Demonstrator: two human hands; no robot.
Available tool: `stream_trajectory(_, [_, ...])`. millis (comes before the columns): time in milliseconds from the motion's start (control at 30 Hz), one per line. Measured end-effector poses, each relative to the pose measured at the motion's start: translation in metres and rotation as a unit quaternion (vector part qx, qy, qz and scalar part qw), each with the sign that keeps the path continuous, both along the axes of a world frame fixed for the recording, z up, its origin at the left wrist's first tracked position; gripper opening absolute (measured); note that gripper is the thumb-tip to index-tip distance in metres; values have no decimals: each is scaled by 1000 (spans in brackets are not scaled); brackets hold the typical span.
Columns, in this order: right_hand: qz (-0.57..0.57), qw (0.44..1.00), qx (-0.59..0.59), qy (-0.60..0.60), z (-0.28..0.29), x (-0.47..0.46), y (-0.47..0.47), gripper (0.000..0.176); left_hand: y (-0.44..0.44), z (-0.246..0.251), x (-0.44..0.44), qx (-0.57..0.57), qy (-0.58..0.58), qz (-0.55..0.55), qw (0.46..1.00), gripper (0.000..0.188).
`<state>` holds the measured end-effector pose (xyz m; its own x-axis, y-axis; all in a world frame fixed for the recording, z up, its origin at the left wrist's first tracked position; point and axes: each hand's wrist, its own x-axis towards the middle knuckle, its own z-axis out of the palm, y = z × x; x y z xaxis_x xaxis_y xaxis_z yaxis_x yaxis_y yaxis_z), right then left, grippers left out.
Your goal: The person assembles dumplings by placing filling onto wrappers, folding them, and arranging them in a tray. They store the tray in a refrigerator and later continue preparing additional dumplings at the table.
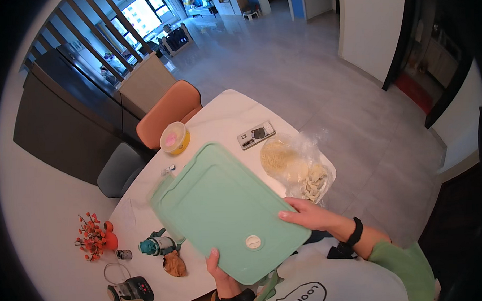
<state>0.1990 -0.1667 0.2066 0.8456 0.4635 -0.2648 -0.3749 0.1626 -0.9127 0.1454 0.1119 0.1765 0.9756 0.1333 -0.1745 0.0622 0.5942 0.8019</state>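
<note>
A large mint-green plastic lid (222, 199) with a raised rim and a round white vent knob (253, 242) is held up over the table. My left hand (219, 270) grips its near left edge, thumb on top. On the right edge, my right hand (307, 214) also has its thumb on the upper face, and its fingers are partly hidden below. Behind the lid's left side shows part of another pale green piece (161, 190), perhaps a container; the lid covers most of it. Clear plastic bags (295, 164) of noodles and a pale, crumpled-looking food (315, 181) lie beyond my right hand.
On the white table (223, 111) are a phone (256, 135), a lidded round tub (175, 138), a teal-topped bottle (156, 245), a brown paper bag (174, 265), a small can (124, 254), an electric kettle (131, 290) and a red vase (110, 240). Orange (170, 113) and grey (120, 170) chairs adjoin it.
</note>
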Motion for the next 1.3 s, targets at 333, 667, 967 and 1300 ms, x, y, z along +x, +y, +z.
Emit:
stream_trajectory(333, [-113,993,-16,-18,-22,-63,-83,48,-67,0,45,-30,107,-145,983,68])
stream_trajectory(667, [-68,985,-58,-146,22,-3,-281,66,-228,9,77,52,8,-253,966,77])
stream_trajectory(967, [-304,923,-188,-140,75,24,-457,43,-437,7,96,26,65,-341,937,86])
stream_trajectory(1300, [-448,877,-150,-93,39,50,-566,45,-570,24,165,56,105,-428,896,71])
